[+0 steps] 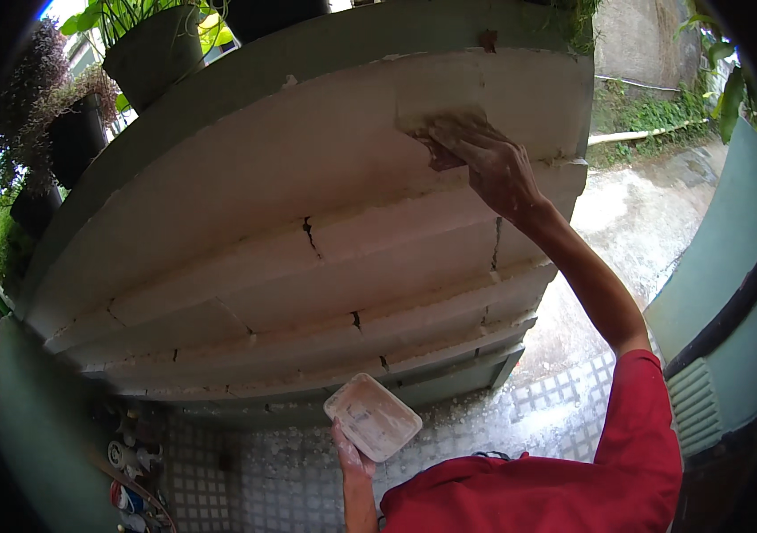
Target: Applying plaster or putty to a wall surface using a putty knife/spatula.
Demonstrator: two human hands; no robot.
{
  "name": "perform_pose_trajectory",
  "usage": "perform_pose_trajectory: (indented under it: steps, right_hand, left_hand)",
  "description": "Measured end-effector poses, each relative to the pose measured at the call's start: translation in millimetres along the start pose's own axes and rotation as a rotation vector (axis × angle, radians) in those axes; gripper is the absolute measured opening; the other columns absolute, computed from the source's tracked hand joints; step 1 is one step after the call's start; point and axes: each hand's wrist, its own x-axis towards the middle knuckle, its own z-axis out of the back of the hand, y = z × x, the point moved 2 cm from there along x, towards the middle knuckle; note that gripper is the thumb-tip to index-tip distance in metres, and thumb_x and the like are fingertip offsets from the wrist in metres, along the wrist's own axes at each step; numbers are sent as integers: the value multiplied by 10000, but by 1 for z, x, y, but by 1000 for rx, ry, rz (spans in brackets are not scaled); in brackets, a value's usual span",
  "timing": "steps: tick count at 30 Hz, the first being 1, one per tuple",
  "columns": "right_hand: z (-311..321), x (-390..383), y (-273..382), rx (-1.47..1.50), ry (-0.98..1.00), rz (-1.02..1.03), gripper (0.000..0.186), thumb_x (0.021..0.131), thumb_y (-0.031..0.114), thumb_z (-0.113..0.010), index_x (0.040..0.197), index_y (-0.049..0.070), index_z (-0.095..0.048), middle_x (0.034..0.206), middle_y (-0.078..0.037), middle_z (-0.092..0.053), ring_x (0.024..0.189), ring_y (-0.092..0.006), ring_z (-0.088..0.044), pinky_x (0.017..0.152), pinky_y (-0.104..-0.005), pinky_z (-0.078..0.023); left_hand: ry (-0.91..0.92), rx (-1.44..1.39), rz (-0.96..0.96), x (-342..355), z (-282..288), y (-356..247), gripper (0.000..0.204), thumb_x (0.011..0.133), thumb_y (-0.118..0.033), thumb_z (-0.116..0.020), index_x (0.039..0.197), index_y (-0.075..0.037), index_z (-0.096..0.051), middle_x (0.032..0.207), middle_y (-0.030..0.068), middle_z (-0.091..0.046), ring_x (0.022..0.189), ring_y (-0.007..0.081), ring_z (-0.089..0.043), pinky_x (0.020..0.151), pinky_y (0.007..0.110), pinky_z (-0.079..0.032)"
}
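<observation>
My left hand (351, 455) grips the near left edge of a shallow white plastic tray (375, 417), its inside smeared with pale paste. With my right arm stretched up and forward, my right hand (494, 164) presses a flat brownish spreader-like piece (443, 156) against the upper part of a pale wall (245, 151). Motion blur and my fingers hide the piece's exact kind. Just above it, a squarish patch (439, 89) on the wall looks different in tone from the surface around it. Dark cracks (311, 236) run through the wall's stepped lower bands.
Potted plants (154, 55) stand along the wall's top at the left. Beneath is a tiled floor (542, 404) with white spots. Bottles or cans (125, 457) sit at the lower left. A green wall (725, 231) rises on the right, beside a paved path (631, 226).
</observation>
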Motion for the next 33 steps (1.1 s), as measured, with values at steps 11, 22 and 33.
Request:
perform_pose_trajectory:
  steps: [11,22,33]
  right_hand:
    - [-18,-10,-22,-164,-46,33,439,809,-7,-566,1223,134,-610,1269,-46,-585,1267,-227,-471,1056,-390,-415]
    - [-18,10,-48,-61,-196,-14,481,789,-67,-543,1219,136,-609,1296,-82,-558,1219,-281,-512,1018,-388,-450]
    - [12,-32,-17,295,-55,-77,409,810,-48,-546,1193,79,-616,1231,-115,-597,1174,-282,-548,1043,-394,-421]
  left_hand:
    - [2,-6,-8,-10,-2,-4,614,906,-503,-473,1380,-121,-396,1336,84,-493,1195,283,-510,1004,454,-437]
    - [-29,43,-20,-5,0,-10,615,907,-506,-466,1387,-130,-387,1344,89,-483,1212,290,-493,1005,475,-436]
    - [66,5,-22,5,-6,-5,588,914,-478,-483,1371,-118,-393,1325,79,-495,1200,273,-502,1006,446,-436]
